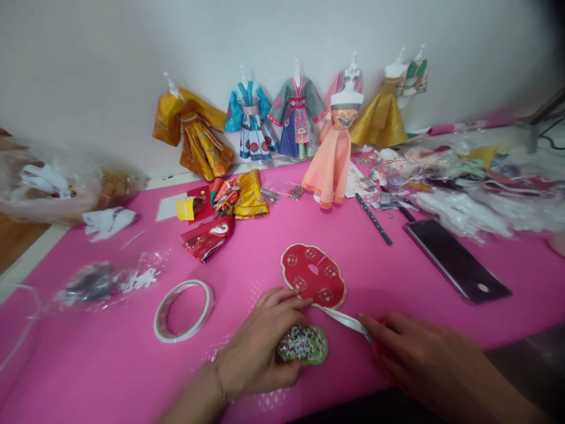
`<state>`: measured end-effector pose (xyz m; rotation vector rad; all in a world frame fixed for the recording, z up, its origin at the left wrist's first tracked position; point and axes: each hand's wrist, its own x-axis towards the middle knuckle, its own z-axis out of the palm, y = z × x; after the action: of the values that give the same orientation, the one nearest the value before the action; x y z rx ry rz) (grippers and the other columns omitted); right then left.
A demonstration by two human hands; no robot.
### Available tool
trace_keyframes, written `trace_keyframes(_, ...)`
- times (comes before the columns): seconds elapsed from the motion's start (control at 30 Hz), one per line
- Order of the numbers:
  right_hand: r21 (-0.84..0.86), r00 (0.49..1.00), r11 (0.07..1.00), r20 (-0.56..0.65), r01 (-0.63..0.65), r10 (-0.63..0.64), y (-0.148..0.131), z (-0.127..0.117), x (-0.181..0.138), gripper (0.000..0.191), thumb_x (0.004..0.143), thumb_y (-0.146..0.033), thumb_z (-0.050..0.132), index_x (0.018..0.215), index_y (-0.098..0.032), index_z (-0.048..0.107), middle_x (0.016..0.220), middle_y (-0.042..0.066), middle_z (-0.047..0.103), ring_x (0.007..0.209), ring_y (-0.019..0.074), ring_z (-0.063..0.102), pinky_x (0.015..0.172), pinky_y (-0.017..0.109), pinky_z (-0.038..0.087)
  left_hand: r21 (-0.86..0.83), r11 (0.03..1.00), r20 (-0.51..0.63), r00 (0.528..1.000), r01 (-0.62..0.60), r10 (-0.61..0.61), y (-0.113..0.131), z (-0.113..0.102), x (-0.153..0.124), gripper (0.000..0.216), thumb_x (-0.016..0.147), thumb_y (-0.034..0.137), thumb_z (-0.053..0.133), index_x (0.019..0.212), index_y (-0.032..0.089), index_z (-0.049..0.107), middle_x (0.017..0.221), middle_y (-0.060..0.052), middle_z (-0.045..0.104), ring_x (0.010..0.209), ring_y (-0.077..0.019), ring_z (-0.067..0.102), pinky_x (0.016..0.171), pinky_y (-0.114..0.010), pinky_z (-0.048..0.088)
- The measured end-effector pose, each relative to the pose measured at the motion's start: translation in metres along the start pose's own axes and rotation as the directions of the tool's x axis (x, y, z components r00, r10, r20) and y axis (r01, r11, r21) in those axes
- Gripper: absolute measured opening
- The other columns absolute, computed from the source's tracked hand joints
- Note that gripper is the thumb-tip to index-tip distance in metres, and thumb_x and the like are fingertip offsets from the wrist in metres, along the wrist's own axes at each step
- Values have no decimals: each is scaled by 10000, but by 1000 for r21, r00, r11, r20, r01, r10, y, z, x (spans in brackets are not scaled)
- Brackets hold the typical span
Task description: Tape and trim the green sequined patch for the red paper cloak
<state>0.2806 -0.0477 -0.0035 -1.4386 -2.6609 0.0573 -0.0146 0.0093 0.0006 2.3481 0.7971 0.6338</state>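
– Collar piece (314,275), red, lies flat on the pink surface (110,365); it looks thin, light, creasable. Best lifted by its rim.
– Fingers?
– Left hand (258,350) curls round a speckled patch (304,344), fingertips touching the collar piece. Right hand (424,359) pinches a white strip (348,321); something red beneath is blurred.

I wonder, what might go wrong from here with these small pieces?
The white strip pinched in the right hand reaches the red scalloped piece and might tug it; the left hand only touches it with fingertips. The speckled patch under that hand lies near the table edge and may slip off.
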Motion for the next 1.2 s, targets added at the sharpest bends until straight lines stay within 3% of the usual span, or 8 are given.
trace_keyframes(0.77,-24,1000,1000,14,3,-2,1,4,0,310,871,-85,501,1123,-265,516,796,-19,643,592,175,678,499,321,358,-10,1000,10,1000,16,-16,0,-1,0,465,695,157,718,1135,237,593,1318,-89,679,1308,-314,539,1083,-510,450)
trace_keyframes(1.03,0,1000,1000,-19,13,-13,3,-7,0,209,896,-127,491,1043,-267,543,768,-24,620,577,172,671,502,322,389,-8,1000,10,1000,12,-11,-2,1,0,498,678,141,719,1148,236,585,1329,-89,668,1317,-313,531,1086,-508,449)
trace_keyframes(1.2,1,999,1000,-21,24,-24,7,-12,-6,267,908,-119,432,1099,-258,555,784,-20,625,569,165,666,491,327,387,-16,1000,-3,1000,-10,10,-4,2,-2,514,681,150,734,1162,236,572,1342,-95,644,1312,-310,527,1091,-506,432)
